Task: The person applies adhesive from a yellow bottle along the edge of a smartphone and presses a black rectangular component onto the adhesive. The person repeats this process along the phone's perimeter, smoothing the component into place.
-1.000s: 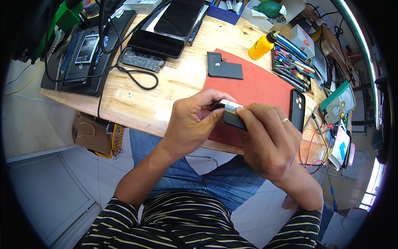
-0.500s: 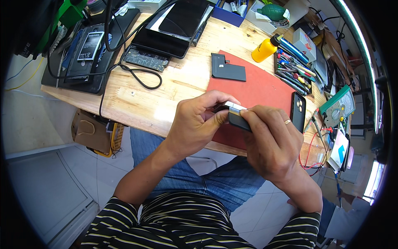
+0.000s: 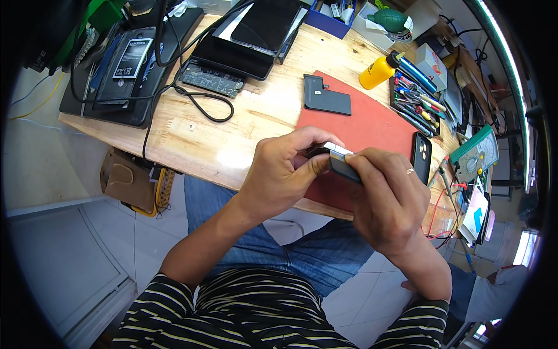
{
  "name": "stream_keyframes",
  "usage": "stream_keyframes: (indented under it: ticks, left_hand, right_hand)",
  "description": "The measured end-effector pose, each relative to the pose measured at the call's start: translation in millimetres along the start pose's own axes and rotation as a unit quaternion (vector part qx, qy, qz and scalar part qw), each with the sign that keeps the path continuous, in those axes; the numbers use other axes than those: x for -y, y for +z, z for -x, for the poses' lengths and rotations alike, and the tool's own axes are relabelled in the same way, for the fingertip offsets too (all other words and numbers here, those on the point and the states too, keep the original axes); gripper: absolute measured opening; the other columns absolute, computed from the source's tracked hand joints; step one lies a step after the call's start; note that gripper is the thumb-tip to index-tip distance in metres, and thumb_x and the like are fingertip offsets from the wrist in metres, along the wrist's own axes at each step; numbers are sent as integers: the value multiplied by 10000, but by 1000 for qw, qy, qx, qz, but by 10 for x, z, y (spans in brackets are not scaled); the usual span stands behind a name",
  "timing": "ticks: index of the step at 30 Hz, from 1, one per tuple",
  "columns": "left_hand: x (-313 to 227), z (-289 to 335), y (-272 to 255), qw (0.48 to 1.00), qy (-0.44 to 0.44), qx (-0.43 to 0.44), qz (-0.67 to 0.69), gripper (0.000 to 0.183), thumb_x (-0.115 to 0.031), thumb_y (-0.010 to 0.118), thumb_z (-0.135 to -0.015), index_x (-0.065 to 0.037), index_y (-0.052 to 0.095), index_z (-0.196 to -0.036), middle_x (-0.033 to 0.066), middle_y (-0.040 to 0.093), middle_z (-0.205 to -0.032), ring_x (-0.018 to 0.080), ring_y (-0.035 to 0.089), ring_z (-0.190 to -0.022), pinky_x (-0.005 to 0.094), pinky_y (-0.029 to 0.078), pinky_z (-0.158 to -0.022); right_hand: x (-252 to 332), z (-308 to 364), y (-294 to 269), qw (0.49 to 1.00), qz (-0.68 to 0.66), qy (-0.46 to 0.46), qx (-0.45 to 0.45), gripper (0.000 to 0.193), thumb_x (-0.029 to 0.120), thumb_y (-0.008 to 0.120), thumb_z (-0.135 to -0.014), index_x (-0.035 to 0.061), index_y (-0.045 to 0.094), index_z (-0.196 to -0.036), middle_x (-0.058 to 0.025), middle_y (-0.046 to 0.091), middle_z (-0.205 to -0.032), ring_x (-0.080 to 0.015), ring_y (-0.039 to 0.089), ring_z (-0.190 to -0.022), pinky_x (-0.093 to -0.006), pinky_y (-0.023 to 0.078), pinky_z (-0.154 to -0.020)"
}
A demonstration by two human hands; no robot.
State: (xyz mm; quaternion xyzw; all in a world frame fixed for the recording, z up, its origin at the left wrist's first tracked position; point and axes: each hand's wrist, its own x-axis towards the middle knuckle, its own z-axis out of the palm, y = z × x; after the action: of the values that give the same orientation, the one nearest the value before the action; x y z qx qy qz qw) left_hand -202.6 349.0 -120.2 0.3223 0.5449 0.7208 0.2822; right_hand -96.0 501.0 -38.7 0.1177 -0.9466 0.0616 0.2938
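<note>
Over the near part of the red mat, both hands hold a small dark flat slab that looks like a phone battery, with a white and yellowish strip along its upper edge. My left hand pinches its left end between thumb and forefinger. My right hand, a ring on one finger, grips the right end, and its fingers cover much of the slab. Farther back on the mat rests a black L-shaped phone battery, touched by neither hand.
A black phone case lies at the mat's right edge. Behind it are a tray of pens and tools and a yellow bottle. A green multimeter stands at right. Stacked tablets, a circuit board and a black cable occupy the left.
The whole view has shifted slightly, so the table things appear a little to the right. Both hands keep their hold on the slab, which appears slightly turned.
</note>
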Motion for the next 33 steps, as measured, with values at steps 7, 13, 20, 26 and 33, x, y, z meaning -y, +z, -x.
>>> stream_keyframes:
  ticks: [7,13,20,26,33]
  left_hand:
    - [-4,-10,12,1000,21,-2,2,241,-71,675,-1037,70,653,-1231,130,727,-1143,155,700,-1084,299,572,-984]
    - [-2,-11,22,1000,19,-5,1,236,-57,672,-1035,65,653,-1235,130,730,-1131,158,709,-1071,301,580,-981]
    - [16,-24,78,997,59,-47,11,169,51,676,-985,47,707,-1152,89,756,-1008,92,713,-931,247,614,-762]
    - [-11,-8,18,1000,25,-3,-14,234,-65,674,-1035,69,653,-1225,132,734,-1126,159,712,-1069,302,583,-973]
    - [8,-6,38,999,30,-20,-5,201,-23,678,-1016,57,673,-1200,112,740,-1080,133,709,-1018,285,591,-899]
  right_hand:
    - [0,-15,-35,1000,-17,3,19,318,-16,766,-659,-76,720,-968,-153,667,-903,-277,682,-727,-362,557,-634]
    - [-12,-11,-30,1000,-19,-3,18,307,-23,779,-674,-77,718,-970,-150,663,-906,-270,677,-728,-354,550,-630]
    - [-2,-16,-30,1000,-21,0,18,313,-22,786,-667,-74,720,-969,-149,665,-904,-268,676,-726,-351,549,-628]
    - [-8,-12,-26,1000,-19,0,14,320,-20,786,-666,-70,720,-975,-146,671,-908,-267,676,-725,-350,546,-626]
    - [-17,-10,-42,1000,-14,-6,22,326,-18,782,-668,-75,719,-983,-155,670,-912,-277,678,-734,-353,548,-627]
